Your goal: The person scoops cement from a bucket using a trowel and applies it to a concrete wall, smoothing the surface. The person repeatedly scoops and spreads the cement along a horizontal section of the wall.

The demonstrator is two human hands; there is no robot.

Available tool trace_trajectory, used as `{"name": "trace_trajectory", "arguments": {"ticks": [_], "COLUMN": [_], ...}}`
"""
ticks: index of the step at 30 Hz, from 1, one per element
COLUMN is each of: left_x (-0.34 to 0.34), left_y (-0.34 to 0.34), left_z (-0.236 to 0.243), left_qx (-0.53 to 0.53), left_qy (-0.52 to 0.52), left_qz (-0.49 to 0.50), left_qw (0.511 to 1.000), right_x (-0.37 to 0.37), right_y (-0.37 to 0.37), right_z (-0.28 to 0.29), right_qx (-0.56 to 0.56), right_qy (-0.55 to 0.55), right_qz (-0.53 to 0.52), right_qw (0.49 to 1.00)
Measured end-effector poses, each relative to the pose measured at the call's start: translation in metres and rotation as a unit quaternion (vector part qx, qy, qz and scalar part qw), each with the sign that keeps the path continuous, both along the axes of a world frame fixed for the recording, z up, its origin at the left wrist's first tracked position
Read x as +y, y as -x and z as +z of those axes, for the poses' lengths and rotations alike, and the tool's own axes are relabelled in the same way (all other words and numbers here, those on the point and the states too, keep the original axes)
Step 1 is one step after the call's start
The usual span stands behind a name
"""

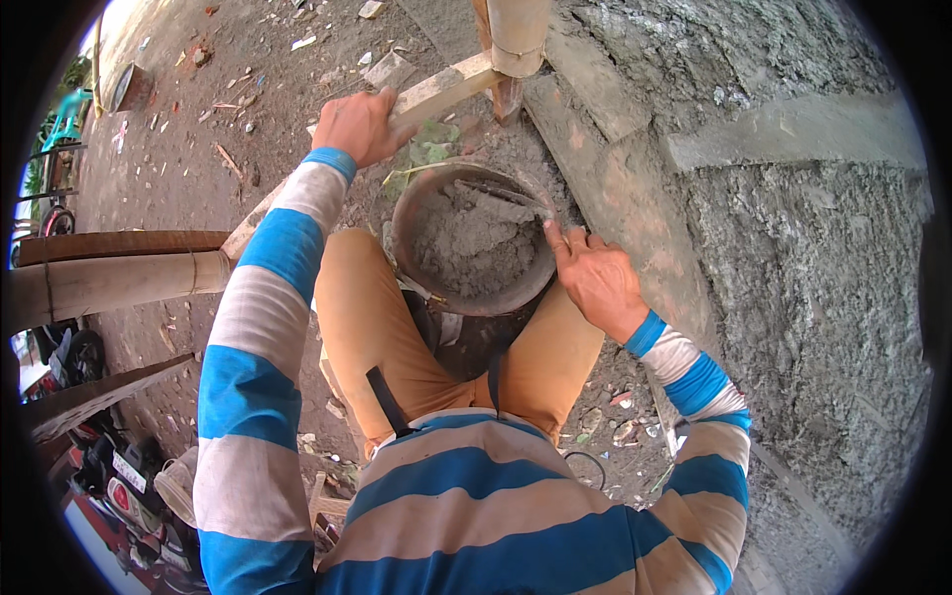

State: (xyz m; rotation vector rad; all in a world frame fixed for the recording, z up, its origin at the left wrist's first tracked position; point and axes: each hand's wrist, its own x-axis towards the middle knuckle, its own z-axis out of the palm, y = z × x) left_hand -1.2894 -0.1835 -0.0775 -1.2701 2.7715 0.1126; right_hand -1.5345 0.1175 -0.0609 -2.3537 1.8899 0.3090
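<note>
My left hand (355, 129) is shut on a pale wooden bar (446, 89) that runs behind my left forearm. Between my knees is a round, dirty bucket (402, 228) holding grey mortar (461, 253). A trowel (511, 198) lies across the mortar toward the right rim. My right hand (595, 278) is at that rim, closed round the trowel's handle, which is mostly hidden by my fingers.
Bamboo poles (518, 30) (119, 288) stand ahead and at left. A rough grey plastered wall (803, 278) fills the right, with a board (635, 218) beside it. Rubble litters the dirt ground (238, 69). Motorbikes (129, 496) and a teal chair (69, 119) are at far left.
</note>
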Motion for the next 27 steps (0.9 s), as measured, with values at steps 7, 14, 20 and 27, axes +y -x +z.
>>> {"name": "trace_trajectory", "arguments": {"ticks": [7,14,20,27], "left_x": [-0.001,0.001,-0.001,-0.003], "left_y": [0.003,-0.005,0.018,0.011], "left_z": [0.007,0.009,0.001,-0.002], "left_qx": [-0.008,-0.012,-0.021,-0.01], "left_qy": [-0.01,0.003,-0.005,0.022], "left_qz": [0.004,0.002,0.002,-0.011], "left_qw": [1.0,1.0,1.0,1.0], "right_x": [-0.002,-0.013,-0.042,-0.178], "right_y": [0.007,0.061,0.158,0.173], "right_z": [0.003,0.031,-0.086,-0.098], "right_qx": [-0.005,-0.278,-0.276,-0.497], "right_qy": [0.016,0.055,0.108,-0.063], "right_qz": [0.028,-0.221,-0.313,-0.442], "right_qw": [0.999,0.933,0.902,0.744]}}
